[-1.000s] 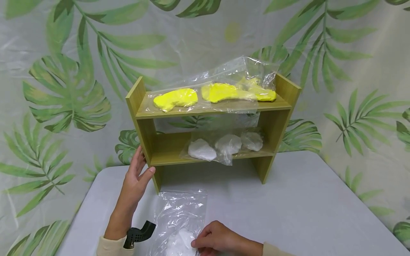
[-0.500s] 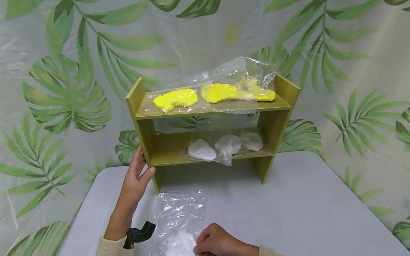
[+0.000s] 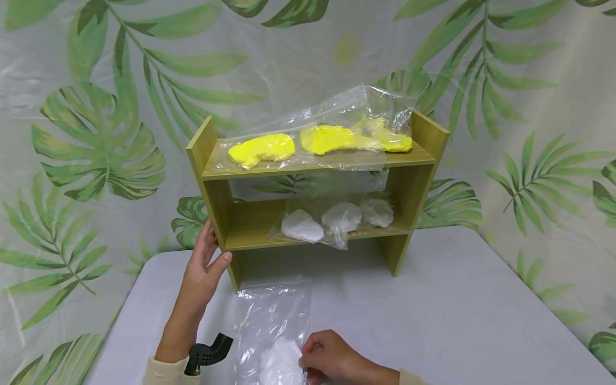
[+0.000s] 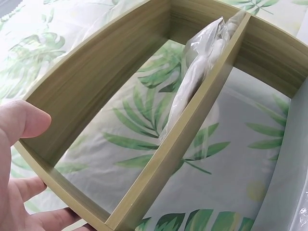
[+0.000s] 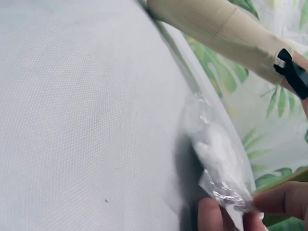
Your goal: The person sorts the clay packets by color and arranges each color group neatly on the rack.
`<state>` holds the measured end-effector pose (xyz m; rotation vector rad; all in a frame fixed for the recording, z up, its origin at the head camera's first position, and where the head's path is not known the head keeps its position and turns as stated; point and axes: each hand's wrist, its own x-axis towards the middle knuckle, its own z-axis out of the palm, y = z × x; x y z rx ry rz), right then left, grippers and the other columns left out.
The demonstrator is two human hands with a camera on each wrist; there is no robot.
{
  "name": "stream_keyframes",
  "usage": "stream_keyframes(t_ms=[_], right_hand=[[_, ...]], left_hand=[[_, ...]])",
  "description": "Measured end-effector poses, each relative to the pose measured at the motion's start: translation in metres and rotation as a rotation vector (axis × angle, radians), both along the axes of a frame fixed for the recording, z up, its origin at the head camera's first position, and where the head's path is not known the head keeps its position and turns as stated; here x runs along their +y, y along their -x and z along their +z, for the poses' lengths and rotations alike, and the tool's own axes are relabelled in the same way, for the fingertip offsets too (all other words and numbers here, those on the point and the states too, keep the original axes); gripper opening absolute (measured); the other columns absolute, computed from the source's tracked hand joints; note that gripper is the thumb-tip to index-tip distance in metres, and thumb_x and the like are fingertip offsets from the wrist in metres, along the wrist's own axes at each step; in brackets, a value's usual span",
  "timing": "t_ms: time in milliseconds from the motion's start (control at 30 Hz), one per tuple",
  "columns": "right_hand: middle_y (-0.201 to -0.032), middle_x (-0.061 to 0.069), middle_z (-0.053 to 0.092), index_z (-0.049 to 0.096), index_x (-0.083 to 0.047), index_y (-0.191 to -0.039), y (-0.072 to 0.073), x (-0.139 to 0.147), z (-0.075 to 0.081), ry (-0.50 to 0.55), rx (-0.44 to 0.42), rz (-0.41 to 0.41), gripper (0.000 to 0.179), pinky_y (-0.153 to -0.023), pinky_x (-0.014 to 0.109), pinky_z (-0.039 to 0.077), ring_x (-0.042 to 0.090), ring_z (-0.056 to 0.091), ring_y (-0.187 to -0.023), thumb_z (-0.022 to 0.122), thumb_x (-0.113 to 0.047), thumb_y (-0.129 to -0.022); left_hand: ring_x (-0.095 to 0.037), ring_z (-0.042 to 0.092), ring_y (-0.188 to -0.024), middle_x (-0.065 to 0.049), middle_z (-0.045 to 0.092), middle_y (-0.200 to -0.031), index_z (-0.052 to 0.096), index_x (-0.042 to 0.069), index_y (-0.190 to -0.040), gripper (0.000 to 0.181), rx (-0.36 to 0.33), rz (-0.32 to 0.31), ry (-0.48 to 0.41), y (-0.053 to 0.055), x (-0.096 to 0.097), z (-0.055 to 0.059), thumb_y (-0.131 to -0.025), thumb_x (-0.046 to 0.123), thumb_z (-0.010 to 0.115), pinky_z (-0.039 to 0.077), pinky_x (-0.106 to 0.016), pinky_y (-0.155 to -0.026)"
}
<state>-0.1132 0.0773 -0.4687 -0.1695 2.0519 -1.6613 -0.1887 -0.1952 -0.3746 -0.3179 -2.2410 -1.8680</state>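
My left hand (image 3: 204,267) holds the left side panel of a small wooden shelf (image 3: 216,198), thumb at its front edge and fingers along the outside. The left wrist view shows the thumb (image 4: 33,120) and fingertips on either side of the panel's edge. Between thumb and fingers, my right hand (image 3: 332,355) pinches the right side of a clear plastic bag (image 3: 271,307) containing a soft-looking white lump (image 3: 281,363). In the right wrist view the bag (image 5: 221,159) appears over the grey tabletop with the fingertips at its edge.
On the top shelf lie bags with yellow lumps (image 3: 262,149); bags with white lumps (image 3: 302,225) occupy the middle board, one hanging over its front edge. The shelf stands on a pale grey table (image 3: 457,299), before a leaf-patterned cloth (image 3: 120,80).
My right hand has shifted the bag and its white lump slightly to the right, and the lump sits higher in the head view. The left hand stays at the shelf.
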Motion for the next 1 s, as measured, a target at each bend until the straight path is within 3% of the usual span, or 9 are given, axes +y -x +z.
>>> stream_keyframes(t_ms=[167,400,600,1000], right_hand=[[-0.059,0.000,0.055,0.058,-0.004,-0.082,0.002,0.004,-0.002,-0.008,-0.045,-0.067,0.009,-0.045,0.019,0.045,0.007,0.050,-0.047,0.065,-0.003,-0.077],[-0.069,0.003,0.060,0.056,0.000,-0.094,0.008,0.009,-0.003,0.007,-0.112,-0.110,0.029,-0.048,0.022,0.047,0.008,0.053,-0.051,0.077,-0.012,-0.077],[-0.076,0.007,0.063,0.062,0.004,-0.095,0.012,0.013,-0.001,0.054,-0.126,-0.078,0.023,-0.053,0.036,0.056,0.013,0.063,-0.060,0.075,-0.008,-0.079],[-0.074,0.011,0.066,0.059,-0.004,-0.096,0.009,0.027,0.003,0.052,-0.075,-0.008,0.020,-0.045,0.036,0.053,0.020,0.064,-0.054,0.071,-0.002,-0.079]], left_hand=[[-0.028,0.019,-0.145,-0.004,0.016,-0.160,0.008,0.036,-0.155,0.074,-0.010,-0.001,0.004,-0.001,0.001,-0.002,-0.099,0.018,0.053,0.028,-0.060,-0.105],[-0.028,0.019,-0.145,-0.005,0.017,-0.159,0.008,0.035,-0.155,0.074,-0.008,0.008,0.018,0.000,0.001,-0.002,-0.099,0.017,0.053,0.028,-0.060,-0.105],[-0.026,0.020,-0.145,-0.002,0.017,-0.159,0.009,0.038,-0.154,0.073,-0.003,0.002,0.009,0.001,0.001,0.002,-0.099,0.017,0.053,0.028,-0.059,-0.106],[-0.025,0.021,-0.144,-0.001,0.017,-0.159,0.008,0.038,-0.154,0.073,-0.019,0.006,0.022,-0.003,0.002,0.005,-0.100,0.018,0.053,0.031,-0.053,-0.106]])
